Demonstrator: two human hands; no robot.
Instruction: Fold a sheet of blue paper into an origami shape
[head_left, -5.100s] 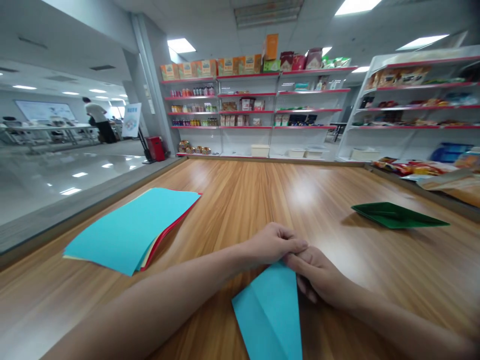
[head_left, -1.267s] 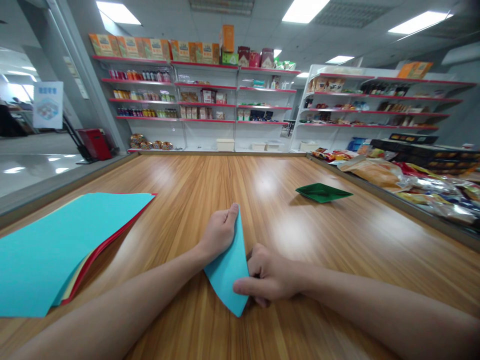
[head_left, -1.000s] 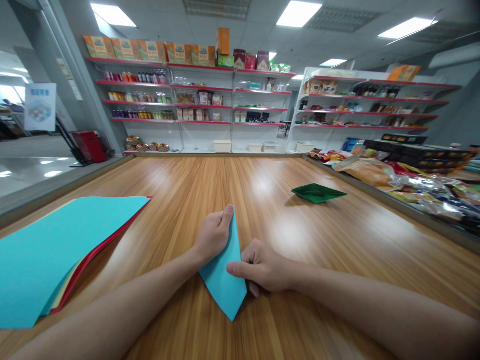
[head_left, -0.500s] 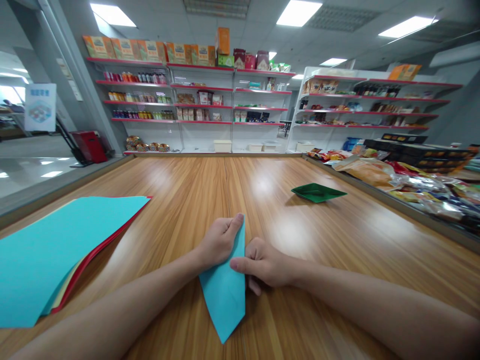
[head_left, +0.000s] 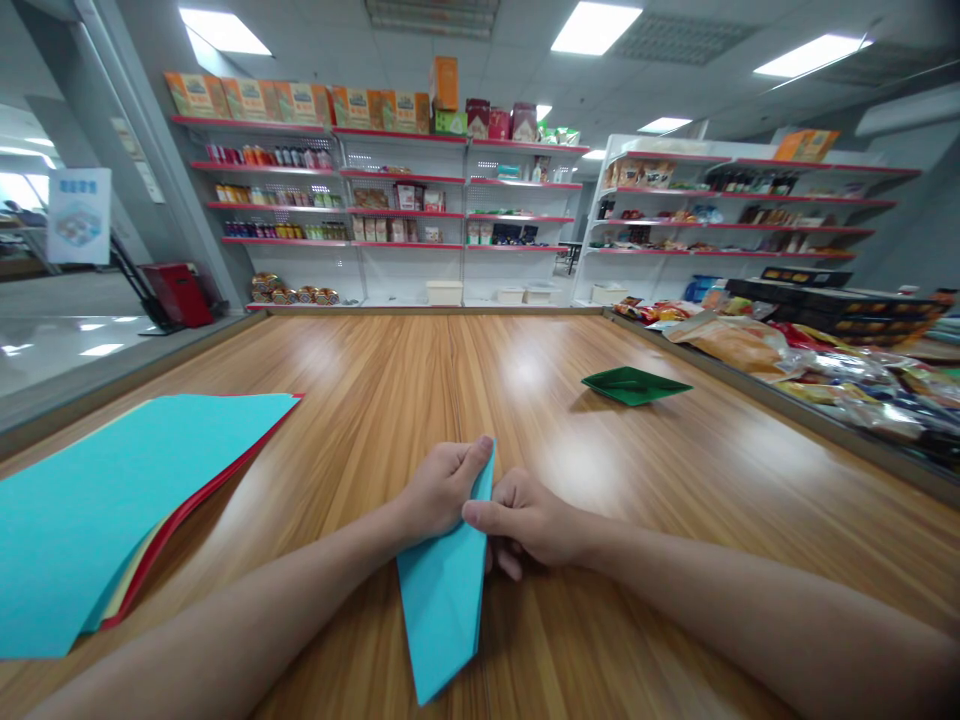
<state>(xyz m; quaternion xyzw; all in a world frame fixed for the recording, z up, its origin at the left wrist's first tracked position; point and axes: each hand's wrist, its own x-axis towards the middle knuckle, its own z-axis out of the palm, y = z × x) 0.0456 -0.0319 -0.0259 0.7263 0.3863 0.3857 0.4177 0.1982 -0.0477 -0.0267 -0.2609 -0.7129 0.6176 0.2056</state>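
Observation:
A folded sheet of light blue paper (head_left: 442, 600), long and pointed at its near end, is held over the middle of the table. My left hand (head_left: 442, 490) grips its far part, the thumb lying near the far tip and the fingers hidden. On the paper's right edge my right hand (head_left: 529, 518) pinches it, thumb on top and fingers curled behind. Farther off to the right lies a folded green paper boat (head_left: 636, 386).
At the left lies a stack of coloured paper (head_left: 150, 470), light blue on top with red and cream below. Snack packets (head_left: 750, 345) are heaped beyond the right rim of the wooden table (head_left: 360, 400). Stocked shelves (head_left: 405, 180) stand at the back.
The blue paper has tilted, its near end swinging left and its far tip shifting slightly right. Both hands keep hold of it. The green boat and the stack stay put.

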